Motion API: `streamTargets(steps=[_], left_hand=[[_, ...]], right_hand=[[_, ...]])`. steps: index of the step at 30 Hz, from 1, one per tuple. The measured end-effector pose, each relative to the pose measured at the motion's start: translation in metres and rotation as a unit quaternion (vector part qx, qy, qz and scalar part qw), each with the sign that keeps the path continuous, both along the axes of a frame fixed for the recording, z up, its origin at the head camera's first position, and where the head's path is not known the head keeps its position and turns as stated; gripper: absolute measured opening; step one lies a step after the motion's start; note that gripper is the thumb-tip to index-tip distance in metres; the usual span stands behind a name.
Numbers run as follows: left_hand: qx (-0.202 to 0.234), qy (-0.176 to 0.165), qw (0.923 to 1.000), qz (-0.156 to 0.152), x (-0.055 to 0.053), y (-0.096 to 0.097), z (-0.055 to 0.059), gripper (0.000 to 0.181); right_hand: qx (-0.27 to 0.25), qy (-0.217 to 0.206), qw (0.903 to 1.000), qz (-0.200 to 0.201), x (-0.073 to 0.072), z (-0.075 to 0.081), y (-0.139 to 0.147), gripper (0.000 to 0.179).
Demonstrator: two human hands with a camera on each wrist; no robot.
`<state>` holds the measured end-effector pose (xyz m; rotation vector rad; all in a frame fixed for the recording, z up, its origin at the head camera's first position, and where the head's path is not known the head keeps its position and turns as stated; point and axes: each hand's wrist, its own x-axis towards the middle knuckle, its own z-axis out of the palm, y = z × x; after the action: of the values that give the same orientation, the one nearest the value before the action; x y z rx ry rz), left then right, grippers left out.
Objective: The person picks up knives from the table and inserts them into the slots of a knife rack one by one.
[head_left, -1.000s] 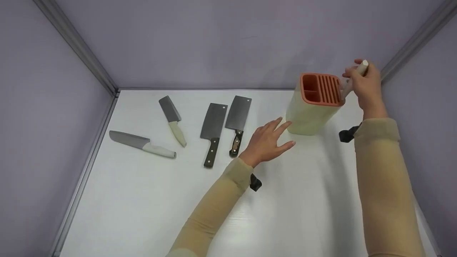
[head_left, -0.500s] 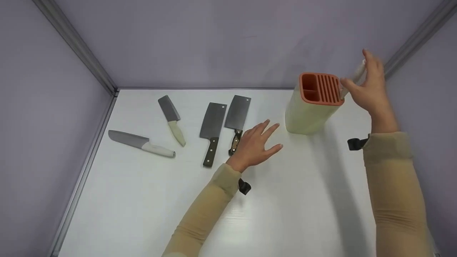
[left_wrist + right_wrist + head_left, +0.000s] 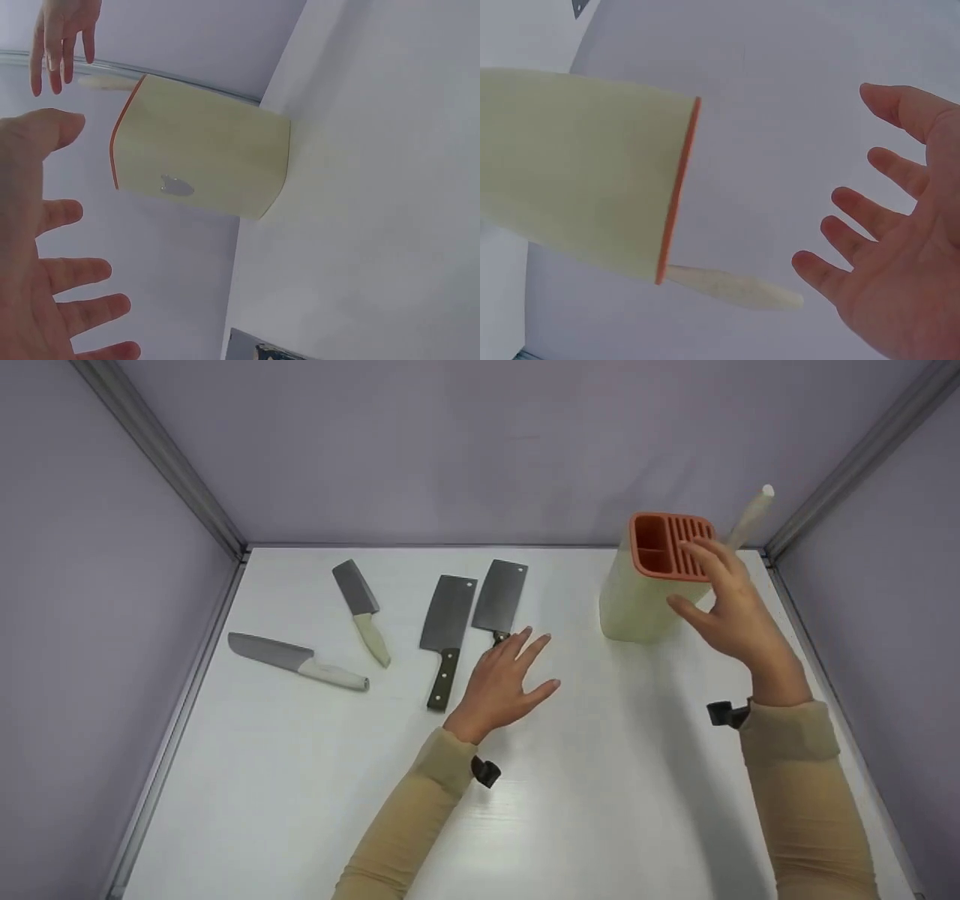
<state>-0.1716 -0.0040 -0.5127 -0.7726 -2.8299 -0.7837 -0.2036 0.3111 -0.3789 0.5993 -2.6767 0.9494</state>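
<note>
A pale green knife block (image 3: 645, 607) with an orange slotted top stands at the back right. From the right end of its top a knife's whitish handle (image 3: 752, 516) sticks up, tilted right; its blade is hidden inside. My right hand (image 3: 731, 615) holds nothing, fingers spread, apart from the block in the right wrist view. My left hand (image 3: 499, 686), fingers also spread and holding nothing, is over the dark handle of a small cleaver (image 3: 501, 596), hiding most of that handle. Left of it lies a larger cleaver (image 3: 450, 615) with a black riveted handle.
Farther left on the white table (image 3: 300, 780) lie a short knife with a cream handle (image 3: 371, 639) and a long knife with a white handle (image 3: 334, 675). Grey-lilac panels (image 3: 420, 450) enclose the table at the back and both sides.
My right hand has let go of the knife handle, leaving the knife in the block, and has come down and left. My left hand has drawn back leftward, over the small cleaver's handle.
</note>
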Motion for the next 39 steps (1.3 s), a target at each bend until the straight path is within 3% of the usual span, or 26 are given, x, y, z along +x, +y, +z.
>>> streamTargets(steps=[11,23,34,39], left_hand=[[0.042,0.027,0.9938,0.099,0.005,-0.024,-0.024,0.069],[0.062,-0.033,0.9853,0.155,0.006,-0.032,-0.049,0.071],[0.079,-0.111,0.9693,0.205,-0.003,-0.024,-0.063,0.071],[0.072,-0.116,0.9653,0.223,-0.01,-0.018,-0.068,0.068]], right_hand=[[0.006,-0.091,0.9941,0.059,0.012,-0.068,-0.023,0.065],[0.002,-0.188,0.9773,0.098,0.018,-0.128,-0.055,0.063],[-0.003,-0.235,0.9661,0.108,0.013,-0.161,-0.083,0.059],[0.002,-0.242,0.9639,0.111,0.012,-0.166,-0.093,0.058]])
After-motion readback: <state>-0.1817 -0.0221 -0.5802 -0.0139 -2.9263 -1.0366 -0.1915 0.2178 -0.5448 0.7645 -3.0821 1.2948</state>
